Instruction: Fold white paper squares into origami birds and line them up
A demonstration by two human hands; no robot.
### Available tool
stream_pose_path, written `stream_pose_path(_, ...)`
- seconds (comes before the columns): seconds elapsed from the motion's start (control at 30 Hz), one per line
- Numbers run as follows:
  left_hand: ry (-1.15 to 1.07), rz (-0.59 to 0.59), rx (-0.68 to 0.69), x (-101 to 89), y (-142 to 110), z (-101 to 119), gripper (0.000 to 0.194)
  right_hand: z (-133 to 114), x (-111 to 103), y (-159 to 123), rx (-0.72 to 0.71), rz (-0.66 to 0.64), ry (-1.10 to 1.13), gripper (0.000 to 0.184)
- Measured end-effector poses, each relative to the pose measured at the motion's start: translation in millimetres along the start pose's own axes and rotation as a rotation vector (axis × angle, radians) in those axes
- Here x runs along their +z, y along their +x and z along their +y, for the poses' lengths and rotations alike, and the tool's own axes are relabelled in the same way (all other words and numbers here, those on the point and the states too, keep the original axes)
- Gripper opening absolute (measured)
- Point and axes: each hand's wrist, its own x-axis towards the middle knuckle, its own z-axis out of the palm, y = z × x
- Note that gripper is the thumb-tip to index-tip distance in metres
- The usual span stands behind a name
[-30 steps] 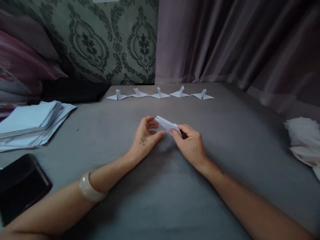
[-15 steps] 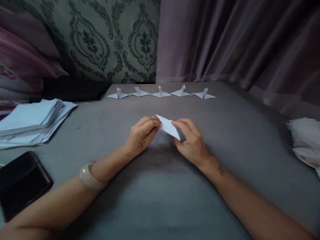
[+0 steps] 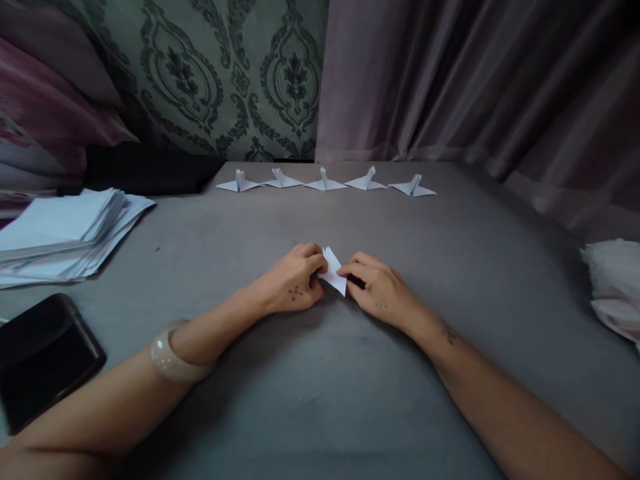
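A small piece of folded white paper (image 3: pixel 334 275) is between my two hands, over the middle of the grey cloth surface (image 3: pixel 320 393). My left hand (image 3: pixel 299 279) is closed, pinching the paper's left side with thumb and fingers. From the right, my right hand (image 3: pixel 376 285) grips the paper's other edge between curled fingers and thumb. Its upper end shows several thin layers, and a pointed corner faces down toward me. Part of the paper is hidden behind my left fingers.
Several folded paper figures (image 3: pixel 325 181) with spread wings stand in a row at the back. A stack of white paper (image 3: pixel 55 227) lies on the left, above a black phone-like device (image 3: pixel 47 360). White crumpled material (image 3: pixel 614 283) sits at the right edge.
Both hands have moved a little lower, and the paper has turned between them. More of it is now covered by the left hand. The camera view has shifted slightly.
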Motion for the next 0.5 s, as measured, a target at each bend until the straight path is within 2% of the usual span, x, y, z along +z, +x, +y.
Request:
stream_pose_path(0.2, -0.088, -0.026, -0.164, -6.0, 0.8, 5.0, 0.015, 10.8, -2.8, 6.6, 0.144, -0.039, 0.308, 0.012)
stream_pose_path(0.33, -0.178, -0.052, -0.34, -8.0, 4.4, 2.3, 0.021, 13.7, -4.8, 11.6, 0.2, -0.058, 0.348, 0.015)
stream_pose_path(0.5, -0.241, -0.056, -0.361, -7.9, 7.3, 0.2, 0.027, 12.1, -5.7, 15.5, 0.258, -0.062, 0.341, 0.016)
